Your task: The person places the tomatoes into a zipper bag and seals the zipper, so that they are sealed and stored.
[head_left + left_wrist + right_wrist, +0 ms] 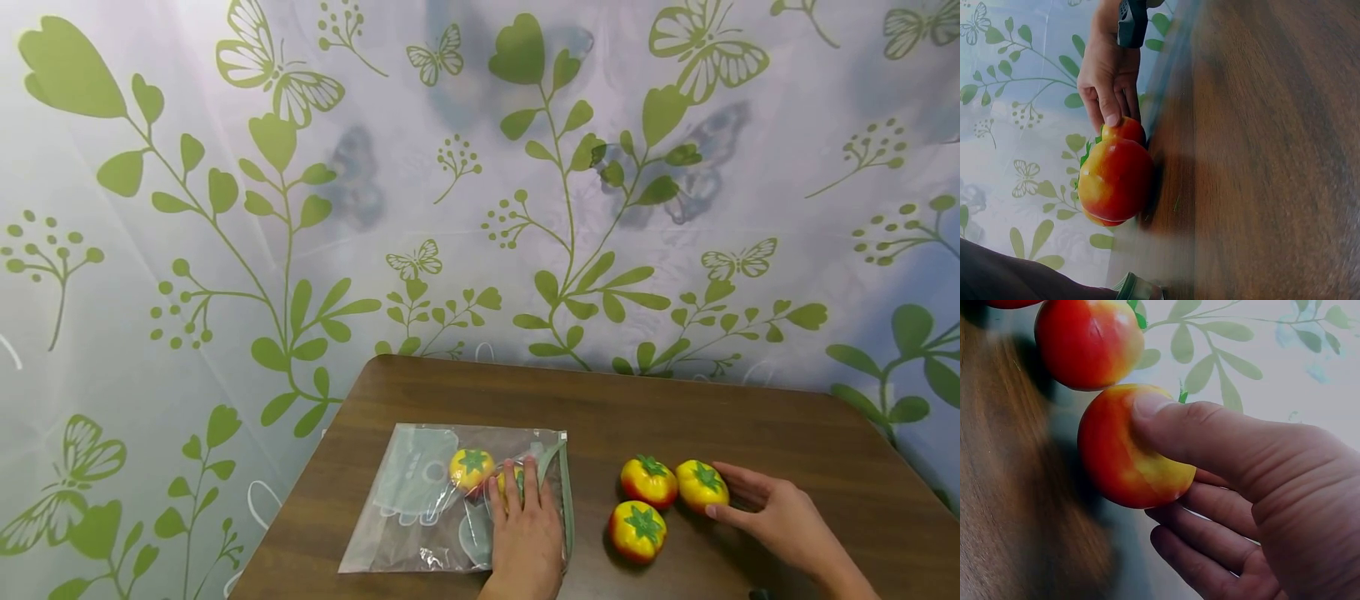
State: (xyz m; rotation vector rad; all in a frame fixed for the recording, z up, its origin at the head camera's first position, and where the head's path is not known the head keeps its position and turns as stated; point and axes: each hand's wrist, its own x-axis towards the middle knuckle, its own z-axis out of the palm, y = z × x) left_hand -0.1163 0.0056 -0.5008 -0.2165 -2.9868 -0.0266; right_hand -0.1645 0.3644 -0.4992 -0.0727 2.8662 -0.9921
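1. The surface is a dark brown wooden table. Behind it hangs a pale curtain with green leaves and butterflies printed on it.
2. The far edge of the table runs just in front of the curtain, and the rounded left corner is visible. The bare wood behind the tomatoes and to the right of them is wide.
3. I count five toy tomatoes: two inside a clear plastic bag and three outside on the wood.
4. The bag lies flat near the left edge. One tomato inside it shows well; the second is partly hidden under fingers.
5. The left hand rests flat on the bag, fingers straight, pressing it down.
6. The right hand grasps the rightmost tomato between thumb and fingers; the right wrist view shows this clearly.
7. The two other tomatoes sit just beside it, close together.
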